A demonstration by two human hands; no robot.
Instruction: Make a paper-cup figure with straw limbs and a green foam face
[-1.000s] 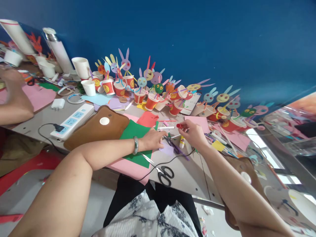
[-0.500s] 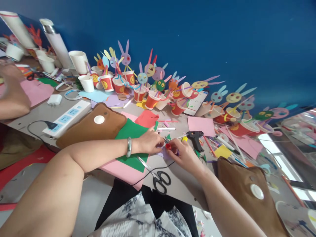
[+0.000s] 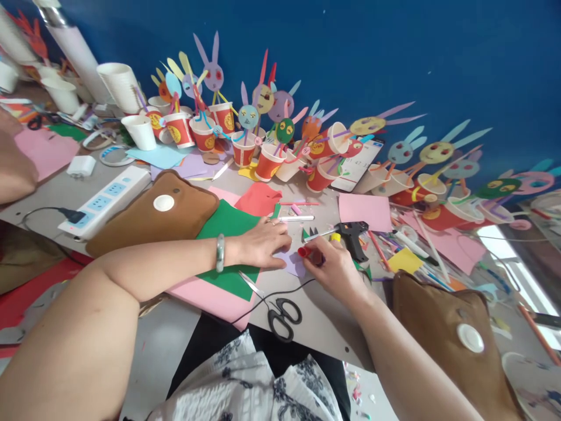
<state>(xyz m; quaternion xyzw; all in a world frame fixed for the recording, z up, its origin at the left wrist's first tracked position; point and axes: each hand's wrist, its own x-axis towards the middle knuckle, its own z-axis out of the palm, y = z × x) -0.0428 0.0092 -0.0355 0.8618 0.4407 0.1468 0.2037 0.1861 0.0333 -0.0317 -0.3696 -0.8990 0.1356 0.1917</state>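
Observation:
My left hand (image 3: 265,242) rests with its fingers stretched out at the edge of a green paper sheet (image 3: 230,225). Its fingertips reach to a small purple paper piece (image 3: 294,264). On the other side of that piece, my right hand (image 3: 331,266) is closed around a small tube with a red end (image 3: 303,251); most of the tube is hidden by the fingers. Dark green paper scraps (image 3: 312,233) lie just beyond the hands. Scissors with black handles (image 3: 283,318) lie in front of me, their blades over the green sheet.
A black glue gun (image 3: 353,238) lies right of my right hand. Brown cushion-like pouches (image 3: 153,213) flank the work area, with a power strip (image 3: 107,202) at left. Paper cups (image 3: 269,162) holding paper rabbit figures line the wall. A phone (image 3: 359,165) leans among them.
My left hand has drawn back from the red-ended tube and its fingers have spread. My right hand still holds the tube, now apart from the left. The head view has shifted slightly.

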